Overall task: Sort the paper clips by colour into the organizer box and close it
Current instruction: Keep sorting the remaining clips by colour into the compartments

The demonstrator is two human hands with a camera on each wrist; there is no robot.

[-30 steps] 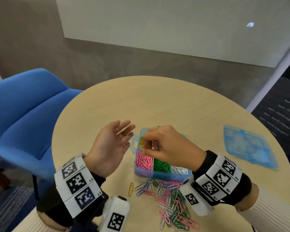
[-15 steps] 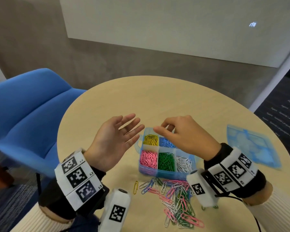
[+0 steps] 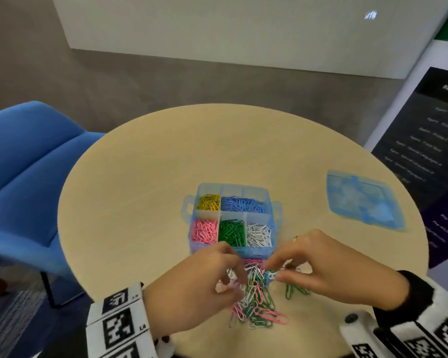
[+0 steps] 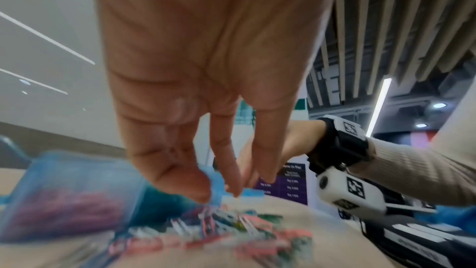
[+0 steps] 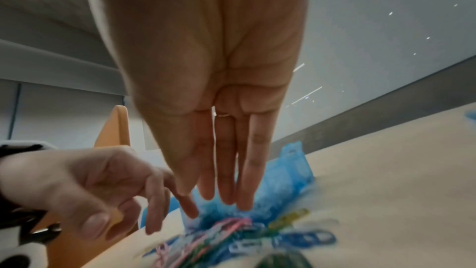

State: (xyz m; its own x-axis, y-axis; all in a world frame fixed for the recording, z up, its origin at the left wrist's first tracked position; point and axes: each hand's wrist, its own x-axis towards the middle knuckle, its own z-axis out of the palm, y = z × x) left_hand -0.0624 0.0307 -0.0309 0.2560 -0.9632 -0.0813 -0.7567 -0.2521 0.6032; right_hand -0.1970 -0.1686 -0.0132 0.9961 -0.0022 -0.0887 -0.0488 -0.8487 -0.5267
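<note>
Both my hands are down over the loose pile of paper clips [image 3: 256, 295] at the table's [image 3: 145, 182] 6 o'clock edge. My left hand [image 3: 199, 288] comes in from 7 o'clock, fingers bent down, tips among the white and pink clips; whether it grips one I cannot tell. My right hand [image 3: 326, 267] comes in from 4 o'clock, fingers long and close together, tips at the pile's top; a held clip does not show, blur hides it.

The organizer box [image 3: 273, 229] sits open just past the pile, toward 12 o'clock. Yellow and blue clips fill the far compartments; pink, green and white the near row. Its lid [image 3: 362, 200] lies flat, well apart at 2 o'clock. A blue chair [image 3: 29, 161] stands at 9 o'clock.
</note>
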